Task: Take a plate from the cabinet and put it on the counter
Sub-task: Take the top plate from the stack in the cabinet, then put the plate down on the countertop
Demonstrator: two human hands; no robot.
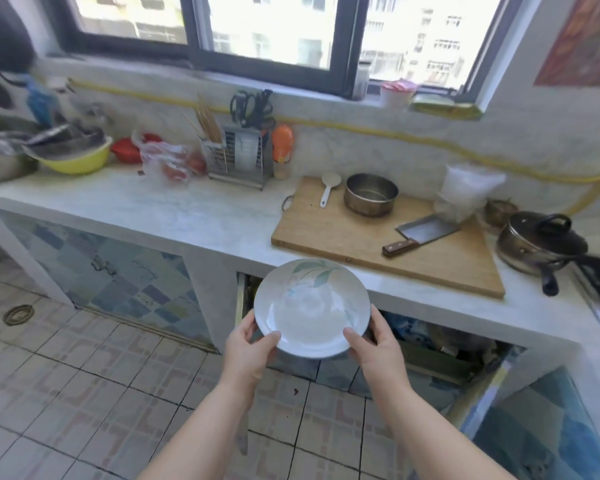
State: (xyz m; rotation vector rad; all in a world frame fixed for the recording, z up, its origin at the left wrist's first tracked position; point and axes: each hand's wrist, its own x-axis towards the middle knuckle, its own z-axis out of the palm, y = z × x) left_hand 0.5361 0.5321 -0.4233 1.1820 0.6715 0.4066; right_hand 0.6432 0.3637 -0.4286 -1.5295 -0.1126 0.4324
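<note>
A white plate [310,306] with a green leaf print is held in the air just in front of the counter's front edge, below the level of the countertop [174,209]. My left hand [248,349] grips its lower left rim and my right hand [374,348] grips its lower right rim, thumbs on top. Behind and below the plate, the cabinet [430,355] under the counter stands open, with dim items inside.
A wooden cutting board [326,237] holds a steel pot [370,194], a white spoon [329,187] and a cleaver [421,233]. A lidded pan [541,242] sits at the right, a utensil rack [239,154], plastic bag [168,159] and yellow bowl [75,157] at the back left.
</note>
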